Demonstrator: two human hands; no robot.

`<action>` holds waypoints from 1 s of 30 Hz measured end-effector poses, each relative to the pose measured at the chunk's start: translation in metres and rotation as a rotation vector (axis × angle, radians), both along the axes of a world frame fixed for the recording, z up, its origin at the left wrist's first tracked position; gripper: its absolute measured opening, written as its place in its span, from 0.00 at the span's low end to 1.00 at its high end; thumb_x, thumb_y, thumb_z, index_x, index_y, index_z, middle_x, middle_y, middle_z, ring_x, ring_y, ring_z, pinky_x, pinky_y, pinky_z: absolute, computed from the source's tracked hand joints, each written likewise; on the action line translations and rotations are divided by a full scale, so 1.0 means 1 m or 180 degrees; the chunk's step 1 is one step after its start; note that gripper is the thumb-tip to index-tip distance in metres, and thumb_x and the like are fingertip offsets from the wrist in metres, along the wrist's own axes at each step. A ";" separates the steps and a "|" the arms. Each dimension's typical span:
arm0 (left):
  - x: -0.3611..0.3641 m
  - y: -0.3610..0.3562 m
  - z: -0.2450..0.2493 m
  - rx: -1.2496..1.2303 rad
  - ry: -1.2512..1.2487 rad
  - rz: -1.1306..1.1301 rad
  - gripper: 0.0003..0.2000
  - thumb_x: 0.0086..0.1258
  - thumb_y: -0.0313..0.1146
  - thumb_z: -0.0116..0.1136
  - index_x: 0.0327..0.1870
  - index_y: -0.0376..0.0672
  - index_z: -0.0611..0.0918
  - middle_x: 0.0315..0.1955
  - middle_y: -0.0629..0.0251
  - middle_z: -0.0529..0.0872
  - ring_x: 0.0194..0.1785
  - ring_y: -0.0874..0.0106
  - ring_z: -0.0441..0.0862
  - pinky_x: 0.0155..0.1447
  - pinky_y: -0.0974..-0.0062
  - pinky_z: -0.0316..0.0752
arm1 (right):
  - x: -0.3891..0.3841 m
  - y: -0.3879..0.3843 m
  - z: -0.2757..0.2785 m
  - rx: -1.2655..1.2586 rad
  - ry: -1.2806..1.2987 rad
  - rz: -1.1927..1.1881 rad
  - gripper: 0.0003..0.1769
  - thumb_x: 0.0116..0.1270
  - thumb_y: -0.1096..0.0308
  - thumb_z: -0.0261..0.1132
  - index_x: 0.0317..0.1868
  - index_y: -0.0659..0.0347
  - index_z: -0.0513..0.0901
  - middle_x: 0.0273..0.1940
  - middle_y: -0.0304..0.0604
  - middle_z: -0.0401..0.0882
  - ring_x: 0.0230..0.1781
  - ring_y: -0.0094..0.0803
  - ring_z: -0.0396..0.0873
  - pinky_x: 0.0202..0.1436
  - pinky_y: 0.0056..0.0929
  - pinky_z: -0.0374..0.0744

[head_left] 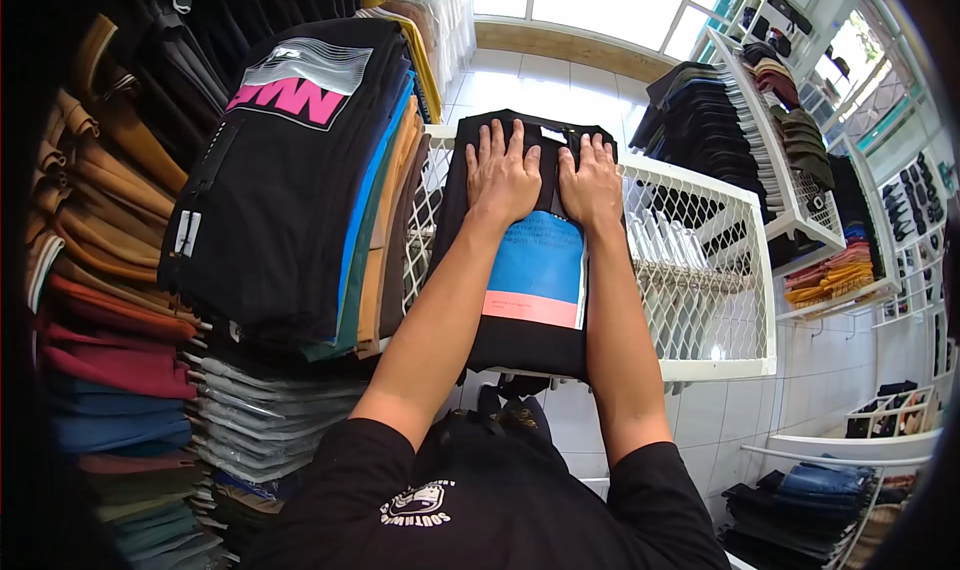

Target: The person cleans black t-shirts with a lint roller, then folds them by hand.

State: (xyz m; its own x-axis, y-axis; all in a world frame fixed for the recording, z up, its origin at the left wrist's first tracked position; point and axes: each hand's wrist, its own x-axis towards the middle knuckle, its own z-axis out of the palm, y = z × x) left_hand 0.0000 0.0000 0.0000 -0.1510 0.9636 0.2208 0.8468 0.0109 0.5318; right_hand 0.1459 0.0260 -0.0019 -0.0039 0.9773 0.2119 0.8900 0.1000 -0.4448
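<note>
Sleeves (350,480) lie nearest; the folded shirt (535,270) spans the rack (767,300), near edge to far. Left hand (503,180) and right hand (592,185), grips wide, seemingly smooth it; lifting calls for fingers beneath.

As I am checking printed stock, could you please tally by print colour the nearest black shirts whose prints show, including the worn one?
Folded black fabric shirt with blue-and-coral rectangular print, under left hand and right hand: 1
Folded black fabric shirt with pink-and-white print, to the left: 1
Worn black short-sleeved shirt with white print: 1
Total: 3
</note>
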 end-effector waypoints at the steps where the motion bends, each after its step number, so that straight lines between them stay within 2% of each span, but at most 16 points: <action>1: -0.001 -0.006 0.000 -0.0049 -0.0010 0.0000 0.33 0.85 0.54 0.37 0.85 0.47 0.59 0.84 0.47 0.53 0.87 0.51 0.46 0.87 0.48 0.37 | -0.001 -0.007 -0.001 0.0013 0.0011 0.0011 0.41 0.81 0.41 0.46 0.81 0.64 0.65 0.83 0.55 0.58 0.85 0.49 0.53 0.87 0.47 0.52; 2: -0.002 -0.012 0.002 -0.0084 -0.0020 0.0002 0.33 0.85 0.53 0.38 0.85 0.47 0.60 0.84 0.46 0.53 0.87 0.51 0.46 0.87 0.49 0.38 | -0.001 -0.013 0.001 0.0041 0.0022 0.0025 0.41 0.81 0.41 0.46 0.80 0.65 0.65 0.82 0.55 0.60 0.85 0.49 0.54 0.86 0.47 0.53; 3: 0.006 0.018 0.004 0.0129 -0.0060 -0.0006 0.33 0.85 0.53 0.38 0.85 0.47 0.60 0.84 0.46 0.53 0.87 0.51 0.46 0.87 0.49 0.38 | 0.007 0.015 0.007 0.0253 -0.0019 0.0018 0.41 0.81 0.41 0.46 0.80 0.65 0.65 0.82 0.55 0.60 0.85 0.49 0.54 0.86 0.47 0.53; 7: 0.001 0.008 0.002 0.0033 -0.0005 -0.0002 0.33 0.84 0.53 0.39 0.84 0.45 0.60 0.84 0.45 0.53 0.87 0.51 0.46 0.87 0.49 0.39 | 0.003 0.005 0.002 0.0149 0.0254 -0.0011 0.42 0.82 0.38 0.45 0.79 0.65 0.67 0.82 0.56 0.61 0.84 0.50 0.55 0.86 0.47 0.54; 11: -0.005 -0.012 0.006 0.0219 -0.0263 -0.0163 0.38 0.83 0.56 0.42 0.85 0.40 0.55 0.83 0.38 0.51 0.87 0.46 0.46 0.87 0.50 0.41 | 0.009 -0.007 0.000 0.0377 0.1020 0.0201 0.50 0.81 0.32 0.42 0.79 0.75 0.63 0.78 0.75 0.57 0.83 0.61 0.54 0.85 0.47 0.54; 14: -0.008 -0.069 0.013 -0.0029 -0.0168 -0.0362 0.38 0.83 0.55 0.43 0.85 0.40 0.55 0.83 0.38 0.52 0.87 0.47 0.46 0.87 0.50 0.41 | 0.026 -0.041 -0.014 0.0263 0.0860 0.0499 0.52 0.80 0.30 0.42 0.80 0.75 0.60 0.80 0.74 0.54 0.84 0.61 0.52 0.86 0.48 0.52; 15: -0.012 -0.094 0.010 -0.0027 -0.0106 -0.0569 0.36 0.83 0.54 0.44 0.84 0.41 0.58 0.82 0.39 0.54 0.86 0.47 0.48 0.87 0.50 0.43 | 0.028 -0.061 -0.021 0.0290 0.0806 0.0632 0.50 0.80 0.32 0.45 0.80 0.72 0.62 0.80 0.71 0.56 0.84 0.60 0.53 0.86 0.49 0.52; 17: -0.018 -0.138 0.008 0.0006 -0.0047 -0.0765 0.35 0.83 0.53 0.44 0.83 0.41 0.60 0.82 0.40 0.56 0.86 0.46 0.51 0.87 0.49 0.44 | 0.020 -0.127 0.002 0.0268 0.0507 0.0521 0.47 0.80 0.34 0.49 0.79 0.69 0.65 0.80 0.68 0.58 0.83 0.59 0.55 0.85 0.51 0.53; 19: -0.022 -0.181 0.005 0.0429 0.0252 -0.0822 0.31 0.85 0.52 0.41 0.82 0.44 0.66 0.80 0.43 0.62 0.83 0.45 0.57 0.85 0.48 0.49 | 0.013 -0.177 0.008 0.0459 0.0281 0.0342 0.44 0.79 0.37 0.52 0.78 0.68 0.68 0.80 0.66 0.60 0.82 0.58 0.58 0.85 0.52 0.55; 21: -0.023 -0.211 -0.008 0.0903 0.0479 -0.0709 0.27 0.86 0.46 0.41 0.80 0.45 0.69 0.78 0.46 0.67 0.81 0.47 0.62 0.84 0.46 0.51 | 0.008 -0.211 0.000 0.0644 0.0021 0.0209 0.39 0.81 0.41 0.52 0.78 0.65 0.69 0.79 0.64 0.62 0.81 0.59 0.59 0.84 0.53 0.56; 26: -0.034 -0.264 -0.033 0.1370 0.0554 -0.0672 0.28 0.83 0.42 0.47 0.81 0.46 0.66 0.81 0.49 0.63 0.83 0.48 0.57 0.83 0.46 0.52 | 0.000 -0.281 -0.032 0.1496 -0.0442 -0.0015 0.31 0.83 0.52 0.53 0.79 0.57 0.69 0.79 0.59 0.63 0.81 0.58 0.60 0.83 0.55 0.55; 27: -0.037 -0.278 -0.038 0.1366 0.0535 -0.0664 0.28 0.83 0.42 0.47 0.81 0.46 0.66 0.81 0.49 0.63 0.83 0.48 0.57 0.83 0.46 0.52 | -0.001 -0.296 -0.037 0.1581 -0.0540 -0.0075 0.29 0.82 0.57 0.56 0.79 0.54 0.70 0.80 0.57 0.62 0.81 0.57 0.59 0.83 0.54 0.57; 29: -0.045 -0.308 -0.050 0.1346 0.0488 -0.0709 0.30 0.80 0.39 0.52 0.82 0.45 0.65 0.82 0.52 0.61 0.83 0.48 0.56 0.83 0.44 0.52 | -0.003 -0.332 -0.050 0.1688 -0.0200 0.0053 0.28 0.80 0.59 0.60 0.77 0.55 0.74 0.77 0.61 0.65 0.78 0.58 0.63 0.80 0.53 0.62; 30: -0.048 -0.329 -0.060 0.1502 0.0259 -0.0787 0.31 0.79 0.38 0.54 0.82 0.44 0.65 0.80 0.50 0.64 0.83 0.46 0.57 0.83 0.44 0.52 | -0.004 -0.354 -0.062 0.1257 0.0281 0.0044 0.27 0.79 0.59 0.62 0.74 0.57 0.76 0.75 0.63 0.68 0.76 0.59 0.67 0.77 0.52 0.65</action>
